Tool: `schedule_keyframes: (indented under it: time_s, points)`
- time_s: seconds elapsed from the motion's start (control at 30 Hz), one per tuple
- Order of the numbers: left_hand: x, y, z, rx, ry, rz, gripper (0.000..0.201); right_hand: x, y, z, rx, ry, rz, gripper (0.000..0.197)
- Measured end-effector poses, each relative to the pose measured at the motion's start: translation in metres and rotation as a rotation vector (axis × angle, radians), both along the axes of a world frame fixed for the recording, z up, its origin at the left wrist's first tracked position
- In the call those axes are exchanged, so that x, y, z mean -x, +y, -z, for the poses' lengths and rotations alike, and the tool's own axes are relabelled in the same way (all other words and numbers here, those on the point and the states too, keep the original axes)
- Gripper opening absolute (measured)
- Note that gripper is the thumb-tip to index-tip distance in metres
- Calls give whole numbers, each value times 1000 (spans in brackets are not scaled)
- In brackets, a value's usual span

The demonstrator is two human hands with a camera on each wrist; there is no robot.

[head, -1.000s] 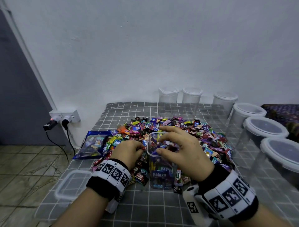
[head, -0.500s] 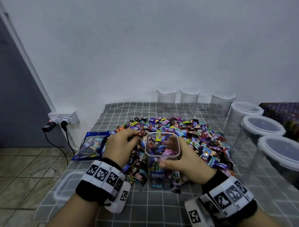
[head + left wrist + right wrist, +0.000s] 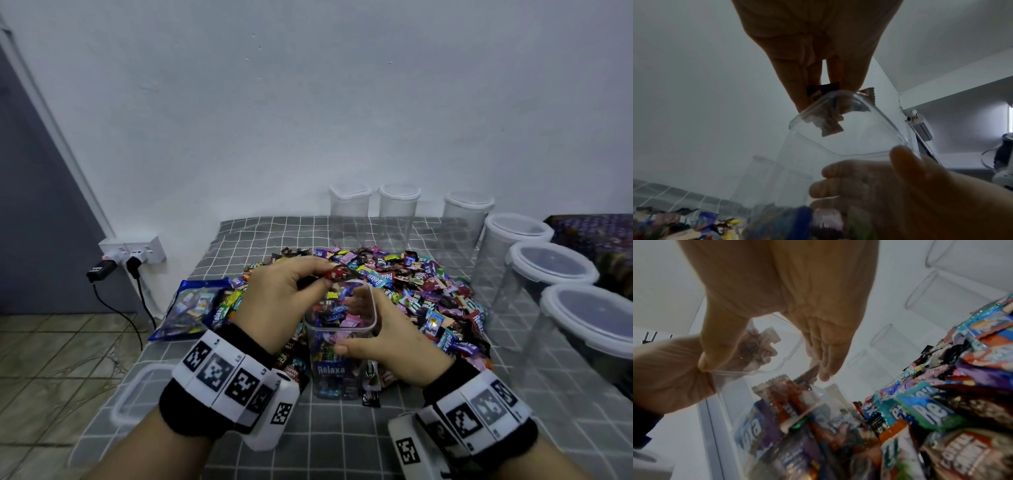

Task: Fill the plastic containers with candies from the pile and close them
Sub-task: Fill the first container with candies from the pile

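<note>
Pinching wrapped candies [image 3: 337, 274] over the open container [image 3: 339, 342] at frame centre, the left hand [image 3: 284, 301] should release squarely inside while the right hand [image 3: 387, 339], fingers curled round it, steadies the wall.

Grey checked cloth [image 3: 260, 236] on the table; wall socket [image 3: 137, 248] with two plugs

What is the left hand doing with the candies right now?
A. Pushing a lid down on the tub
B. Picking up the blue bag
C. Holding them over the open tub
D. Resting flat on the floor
C. The left hand pinches wrapped candies just above the rim of the open container, which the right hand holds steady; no lid is on it.
</note>
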State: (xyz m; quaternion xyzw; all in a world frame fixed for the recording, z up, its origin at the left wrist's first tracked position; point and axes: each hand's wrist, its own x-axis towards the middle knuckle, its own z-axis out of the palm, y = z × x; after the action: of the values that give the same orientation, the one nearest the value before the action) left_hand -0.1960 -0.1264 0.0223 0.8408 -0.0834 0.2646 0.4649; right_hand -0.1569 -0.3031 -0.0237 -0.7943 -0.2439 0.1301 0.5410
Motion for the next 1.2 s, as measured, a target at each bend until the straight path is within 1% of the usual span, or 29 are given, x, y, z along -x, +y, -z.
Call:
schedule_keyframes:
  time_s: [0.1, 0.17, 0.3, 0.37, 0.43, 0.57, 0.6, 0.67, 0.7, 0.73, 0.77, 0.8, 0.83, 0.87, 0.9, 0.97, 1.03, 1.13, 1.2]
  points:
    - [2, -5, 1, -66, 38, 32, 24, 0, 0, 0, -16, -1, 8, 80]
    - [3, -5, 1, -116, 33, 38, 28, 2, 1, 0, -39, -8, 11, 71]
    - [5, -6, 1, -221, 24, 26, 37, 1, 0, 1, -82, -13, 1, 63]
    - [7, -8, -1, -265, 13, 30, 41, 0, 0, 2, -86, -22, -1, 65]
    - [6, -8, 0, -284, -8, 34, 44, -1, 0, 5, -59, -24, 0, 71]
    - [6, -8, 3, -207, -35, 48, 37, -1, 1, 4, -25, -22, 2, 83]
    - [7, -8, 2, -169, -31, 53, 35, 0, 0, 3, -18, -18, 2, 84]
    - [8, -7, -1, -70, -16, 50, 31, 1, -1, 0, 6, -20, -10, 78]
    - [7, -4, 0, -27, -9, 29, 30, 1, -2, -1, 45, -48, -28, 80]
    - [5, 1, 1, 1, 6, -10, 30, 0, -3, 1, 111, -105, -43, 87]
    - [3, 6, 2, 15, 29, -58, 30, -1, -5, 4, 207, -172, -62, 99]
    - [1, 11, 4, 11, 65, -112, 28, -2, -7, 5, 329, -233, -85, 112]
    - [-2, 16, 6, -13, 114, -159, 27, -2, -10, 4, 454, -266, -108, 120]
    - [-4, 21, 7, -72, 187, -200, 29, -4, -13, 5, 560, -280, -123, 123]
    - [-6, 25, 9, -170, 279, -232, 33, -6, -16, 4, 652, -294, -136, 124]
    - [-11, 31, 14, -425, 487, -259, 43, -8, -19, 1, 803, -330, -135, 122]
    - [-18, 36, 22, -644, 690, -225, 56, -15, -19, -1, 911, -346, -115, 122]
    - [-27, 39, 36, -781, 938, -146, 87, -24, -17, -1, 1048, -340, -119, 125]
    - [-29, 36, 43, -867, 1038, -107, 101, -28, -14, 3, 1116, -313, -149, 127]
